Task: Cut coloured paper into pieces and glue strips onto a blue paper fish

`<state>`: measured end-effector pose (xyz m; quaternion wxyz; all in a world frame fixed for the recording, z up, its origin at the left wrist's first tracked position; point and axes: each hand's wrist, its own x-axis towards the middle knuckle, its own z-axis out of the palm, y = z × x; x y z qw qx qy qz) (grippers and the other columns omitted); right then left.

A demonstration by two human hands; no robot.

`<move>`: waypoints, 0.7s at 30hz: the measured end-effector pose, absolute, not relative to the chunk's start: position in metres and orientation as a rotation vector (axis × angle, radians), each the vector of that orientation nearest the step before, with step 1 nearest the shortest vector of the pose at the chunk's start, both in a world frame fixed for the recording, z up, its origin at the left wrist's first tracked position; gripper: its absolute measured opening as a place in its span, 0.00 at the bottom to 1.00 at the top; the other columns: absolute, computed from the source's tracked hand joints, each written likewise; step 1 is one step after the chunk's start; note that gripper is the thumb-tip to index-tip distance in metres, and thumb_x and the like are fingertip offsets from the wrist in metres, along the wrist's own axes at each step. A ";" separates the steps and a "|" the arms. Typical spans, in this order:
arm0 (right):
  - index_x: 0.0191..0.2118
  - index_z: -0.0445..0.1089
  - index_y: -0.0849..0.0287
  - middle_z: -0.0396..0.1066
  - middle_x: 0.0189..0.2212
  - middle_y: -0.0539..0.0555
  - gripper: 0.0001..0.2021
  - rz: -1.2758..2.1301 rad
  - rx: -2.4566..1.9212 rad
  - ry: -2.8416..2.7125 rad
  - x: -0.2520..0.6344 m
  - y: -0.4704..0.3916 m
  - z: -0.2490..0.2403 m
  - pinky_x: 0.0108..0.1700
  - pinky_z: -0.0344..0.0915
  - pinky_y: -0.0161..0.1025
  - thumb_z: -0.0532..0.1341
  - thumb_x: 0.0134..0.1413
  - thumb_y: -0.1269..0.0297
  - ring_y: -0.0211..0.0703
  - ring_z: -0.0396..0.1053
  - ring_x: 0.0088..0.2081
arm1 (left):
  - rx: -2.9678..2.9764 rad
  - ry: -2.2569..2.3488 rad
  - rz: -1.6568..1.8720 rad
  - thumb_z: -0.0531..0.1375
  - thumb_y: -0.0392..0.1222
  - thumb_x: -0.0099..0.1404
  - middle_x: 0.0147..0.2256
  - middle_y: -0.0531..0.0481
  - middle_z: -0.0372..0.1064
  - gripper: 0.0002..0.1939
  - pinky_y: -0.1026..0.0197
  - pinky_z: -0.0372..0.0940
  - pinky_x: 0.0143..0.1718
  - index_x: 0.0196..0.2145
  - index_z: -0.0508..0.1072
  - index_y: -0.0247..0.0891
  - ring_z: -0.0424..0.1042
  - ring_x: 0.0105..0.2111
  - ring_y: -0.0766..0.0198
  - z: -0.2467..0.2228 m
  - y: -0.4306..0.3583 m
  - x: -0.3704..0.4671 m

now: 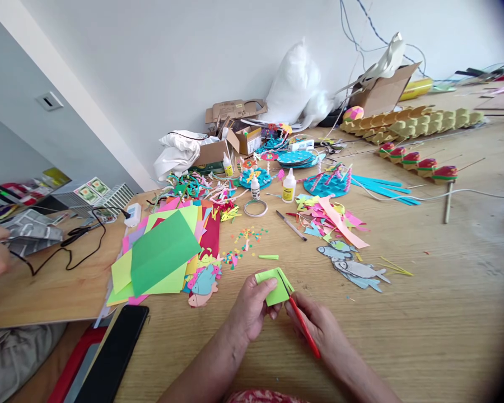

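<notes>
Tabletop (403, 336): across the lower frame we see pale brown wood grain with a soft sheen.
Green piece (273, 282): at lower centre we find smooth, matt paper.
Scissors (304, 327): just right of it, smooth red plastic handles and dark metal blades.
Stacked sheets (163, 252): left of centre, we see flat, matt coloured paper.
Phone (117, 347): lower left, smooth, glossy black.
Bag (294, 81): upper centre, thin, wrinkled white plastic.
Open box (380, 92): upper right, matt brown cardboard.
Egg cartons (437, 126): upper right, we note rough, matt moulded pulp.
</notes>
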<state>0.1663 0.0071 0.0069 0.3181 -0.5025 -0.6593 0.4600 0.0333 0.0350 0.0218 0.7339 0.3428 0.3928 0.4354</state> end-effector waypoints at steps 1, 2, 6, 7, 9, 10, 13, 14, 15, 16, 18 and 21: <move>0.28 0.68 0.60 0.58 0.16 0.46 0.18 1.214 -1.322 -1.735 0.166 0.007 0.007 0.25 0.56 0.31 0.46 0.56 0.57 0.37 0.57 0.21 | 0.751 0.863 0.956 0.56 0.42 0.55 0.17 0.55 0.58 0.08 0.72 0.48 0.11 0.25 0.65 0.33 0.56 0.14 0.74 0.021 0.035 0.033; 0.29 0.68 0.60 0.58 0.16 0.46 0.18 1.219 -1.324 -1.735 0.166 0.008 0.008 0.25 0.56 0.32 0.46 0.56 0.57 0.37 0.57 0.21 | 0.749 0.862 0.956 0.56 0.42 0.55 0.17 0.55 0.58 0.09 0.72 0.49 0.11 0.25 0.65 0.33 0.56 0.14 0.74 0.021 0.035 0.033; 0.30 0.68 0.60 0.58 0.15 0.46 0.18 1.272 -1.327 -1.720 0.167 0.008 0.010 0.25 0.55 0.32 0.46 0.55 0.56 0.37 0.56 0.20 | 0.742 0.870 0.954 0.57 0.43 0.54 0.16 0.56 0.58 0.10 0.72 0.49 0.11 0.23 0.64 0.33 0.55 0.14 0.74 0.021 0.036 0.034; 0.30 0.68 0.60 0.58 0.15 0.46 0.18 1.286 -1.329 -1.712 0.167 0.008 0.010 0.24 0.55 0.32 0.46 0.55 0.55 0.37 0.56 0.19 | 0.737 0.878 0.952 0.57 0.43 0.53 0.16 0.56 0.58 0.10 0.72 0.49 0.11 0.23 0.64 0.33 0.55 0.14 0.74 0.021 0.036 0.034; 0.28 0.67 0.60 0.59 0.15 0.46 0.18 1.302 -1.340 -1.689 0.167 0.008 0.010 0.24 0.55 0.32 0.46 0.55 0.55 0.37 0.56 0.19 | 0.724 0.899 0.955 0.57 0.43 0.53 0.16 0.56 0.58 0.10 0.72 0.49 0.11 0.24 0.64 0.33 0.55 0.14 0.74 0.021 0.036 0.033; 0.27 0.67 0.60 0.59 0.15 0.46 0.18 1.305 -1.344 -1.677 0.166 0.008 0.010 0.24 0.55 0.32 0.47 0.54 0.54 0.37 0.56 0.19 | 0.721 0.907 0.958 0.57 0.44 0.53 0.16 0.56 0.58 0.10 0.72 0.49 0.11 0.24 0.64 0.33 0.55 0.14 0.74 0.021 0.036 0.033; 0.26 0.66 0.60 0.58 0.14 0.46 0.18 1.326 -1.339 -1.648 0.166 0.008 0.008 0.23 0.55 0.32 0.47 0.54 0.54 0.36 0.57 0.18 | 0.726 0.909 0.952 0.57 0.44 0.53 0.16 0.56 0.58 0.10 0.72 0.49 0.11 0.24 0.64 0.33 0.55 0.14 0.74 0.021 0.036 0.034; 0.26 0.66 0.60 0.58 0.14 0.46 0.18 1.339 -1.332 -1.642 0.166 0.008 0.007 0.22 0.55 0.32 0.47 0.54 0.54 0.36 0.57 0.18 | 0.727 0.905 0.946 0.57 0.43 0.53 0.16 0.56 0.58 0.10 0.72 0.49 0.11 0.24 0.64 0.33 0.55 0.14 0.74 0.021 0.036 0.034; 0.27 0.66 0.60 0.58 0.14 0.46 0.18 1.349 -1.326 -1.636 0.166 0.008 0.006 0.22 0.55 0.32 0.47 0.54 0.54 0.37 0.57 0.18 | 0.725 0.902 0.940 0.57 0.43 0.53 0.16 0.56 0.58 0.10 0.72 0.48 0.11 0.24 0.64 0.33 0.55 0.13 0.74 0.021 0.036 0.034; 0.27 0.67 0.60 0.58 0.14 0.46 0.18 1.355 -1.322 -1.631 0.166 0.009 0.005 0.22 0.56 0.32 0.47 0.54 0.54 0.37 0.57 0.18 | 0.723 0.903 0.937 0.57 0.43 0.53 0.16 0.56 0.58 0.10 0.72 0.48 0.10 0.24 0.65 0.33 0.55 0.13 0.75 0.020 0.035 0.034; 0.28 0.67 0.60 0.58 0.14 0.46 0.18 1.363 -1.307 -1.633 0.166 0.009 0.004 0.22 0.56 0.32 0.47 0.55 0.54 0.37 0.57 0.17 | 0.718 0.905 0.938 0.57 0.43 0.53 0.16 0.55 0.58 0.09 0.72 0.48 0.10 0.24 0.65 0.33 0.55 0.13 0.75 0.020 0.035 0.035; 0.29 0.68 0.59 0.58 0.13 0.46 0.19 1.369 -1.289 -1.639 0.165 0.010 0.004 0.22 0.56 0.32 0.46 0.55 0.54 0.37 0.57 0.17 | 0.709 0.898 0.939 0.57 0.42 0.54 0.16 0.55 0.59 0.09 0.73 0.48 0.11 0.24 0.65 0.32 0.56 0.14 0.75 0.019 0.034 0.035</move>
